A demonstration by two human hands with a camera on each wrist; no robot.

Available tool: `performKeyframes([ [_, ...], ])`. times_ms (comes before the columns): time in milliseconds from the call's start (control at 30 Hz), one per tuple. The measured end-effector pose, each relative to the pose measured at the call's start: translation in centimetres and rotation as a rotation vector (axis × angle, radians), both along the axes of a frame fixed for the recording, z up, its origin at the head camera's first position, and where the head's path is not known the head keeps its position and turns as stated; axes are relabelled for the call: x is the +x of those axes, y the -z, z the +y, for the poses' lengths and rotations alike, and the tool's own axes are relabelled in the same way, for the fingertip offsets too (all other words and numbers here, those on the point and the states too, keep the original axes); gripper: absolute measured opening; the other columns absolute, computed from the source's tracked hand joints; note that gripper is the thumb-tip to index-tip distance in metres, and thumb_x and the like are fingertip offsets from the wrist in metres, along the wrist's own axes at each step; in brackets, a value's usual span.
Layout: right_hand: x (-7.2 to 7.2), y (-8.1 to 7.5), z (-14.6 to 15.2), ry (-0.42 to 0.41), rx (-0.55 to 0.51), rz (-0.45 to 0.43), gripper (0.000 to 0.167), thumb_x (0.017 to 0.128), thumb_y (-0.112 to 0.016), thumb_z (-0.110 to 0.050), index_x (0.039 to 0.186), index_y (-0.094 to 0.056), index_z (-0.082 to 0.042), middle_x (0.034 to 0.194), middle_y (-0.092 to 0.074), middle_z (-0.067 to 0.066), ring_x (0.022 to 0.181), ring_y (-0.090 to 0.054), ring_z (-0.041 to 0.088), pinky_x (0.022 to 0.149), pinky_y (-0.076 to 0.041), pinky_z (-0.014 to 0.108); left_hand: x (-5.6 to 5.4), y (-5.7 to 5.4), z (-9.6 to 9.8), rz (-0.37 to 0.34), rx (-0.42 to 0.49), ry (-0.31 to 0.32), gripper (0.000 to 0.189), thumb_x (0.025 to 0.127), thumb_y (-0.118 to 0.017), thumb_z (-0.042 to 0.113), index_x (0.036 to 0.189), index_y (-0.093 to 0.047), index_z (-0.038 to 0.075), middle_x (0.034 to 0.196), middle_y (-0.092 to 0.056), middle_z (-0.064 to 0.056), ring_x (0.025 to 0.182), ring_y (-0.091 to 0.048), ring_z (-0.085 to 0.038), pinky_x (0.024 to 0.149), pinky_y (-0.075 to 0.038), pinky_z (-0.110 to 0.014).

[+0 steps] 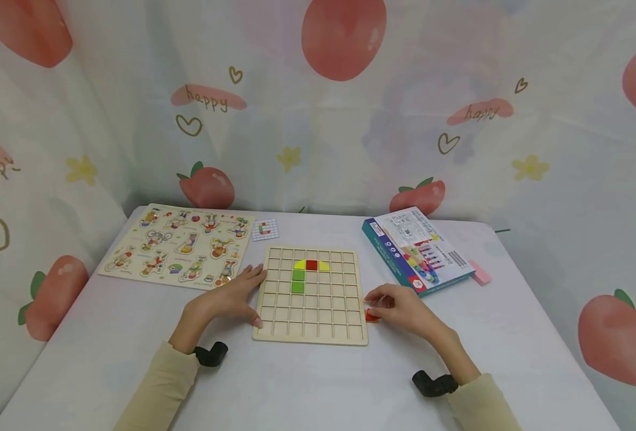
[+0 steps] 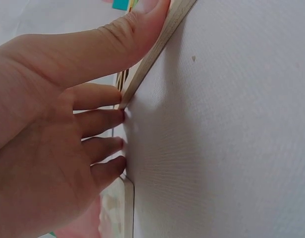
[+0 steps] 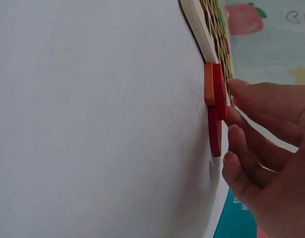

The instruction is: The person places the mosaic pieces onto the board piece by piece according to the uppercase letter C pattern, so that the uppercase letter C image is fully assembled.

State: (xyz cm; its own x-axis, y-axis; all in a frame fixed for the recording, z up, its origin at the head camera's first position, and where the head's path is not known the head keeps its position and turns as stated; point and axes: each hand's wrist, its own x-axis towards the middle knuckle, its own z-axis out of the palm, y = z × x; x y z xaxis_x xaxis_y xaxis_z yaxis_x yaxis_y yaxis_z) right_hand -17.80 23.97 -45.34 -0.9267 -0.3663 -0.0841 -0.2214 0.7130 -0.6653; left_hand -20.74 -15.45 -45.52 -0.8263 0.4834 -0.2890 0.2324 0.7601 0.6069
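A wooden grid board (image 1: 280,332) lies at the middle of the table. In it sit a red square tile (image 1: 311,265), a yellow rounded tile (image 1: 324,266) with another to its left, and two green tiles (image 1: 298,281). My left hand (image 1: 230,299) rests at the board's left side, thumb near the lower corner and fingers spread along the edge. Beside the right edge, my right hand (image 1: 401,308) reaches down with bent fingers over a small pile of red and orange tiles (image 1: 372,316). In the right wrist view, thumb and fingertips hover at or touch the top red tile (image 3: 220,94).
A picture puzzle board (image 1: 167,239) lies at the left, with a small pattern card (image 1: 265,230) by its upper right corner. A boxed set (image 1: 417,248) rests at the right, and a pink block (image 1: 479,273) shows at its edge. A printed curtain (image 1: 323,143) hangs behind.
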Motion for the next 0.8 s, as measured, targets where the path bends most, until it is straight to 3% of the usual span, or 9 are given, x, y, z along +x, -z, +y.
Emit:
performKeyframes([
  [533,0.25,0.06,0.44,-0.039,0.015,-0.041,0.030,0.089,-0.081,-0.017,0.117,-0.075,-0.011,0.100,-0.069,0.000,0.087,-0.056,0.017,0.070,-0.049,0.020,-0.09,0.07,-0.04,0.003,0.000,-0.004,0.112,0.073,-0.093,0.022,0.161,-0.028,-0.001,0.172,-0.013,-0.017,0.160,-0.004,-0.040,0.128,-0.014,-0.057],
  [800,-0.14,-0.02,0.25,-0.067,0.019,-0.030,0.020,0.089,-0.081,-0.015,0.107,-0.073,-0.010,0.089,-0.066,-0.001,0.083,-0.056,0.015,0.068,-0.049,0.020,-0.06,0.07,-0.04,0.001,0.002,-0.007,0.111,0.073,-0.093,0.022,0.161,-0.028,-0.001,0.172,-0.013,-0.017,0.160,-0.004,-0.040,0.128,-0.014,-0.058],
])
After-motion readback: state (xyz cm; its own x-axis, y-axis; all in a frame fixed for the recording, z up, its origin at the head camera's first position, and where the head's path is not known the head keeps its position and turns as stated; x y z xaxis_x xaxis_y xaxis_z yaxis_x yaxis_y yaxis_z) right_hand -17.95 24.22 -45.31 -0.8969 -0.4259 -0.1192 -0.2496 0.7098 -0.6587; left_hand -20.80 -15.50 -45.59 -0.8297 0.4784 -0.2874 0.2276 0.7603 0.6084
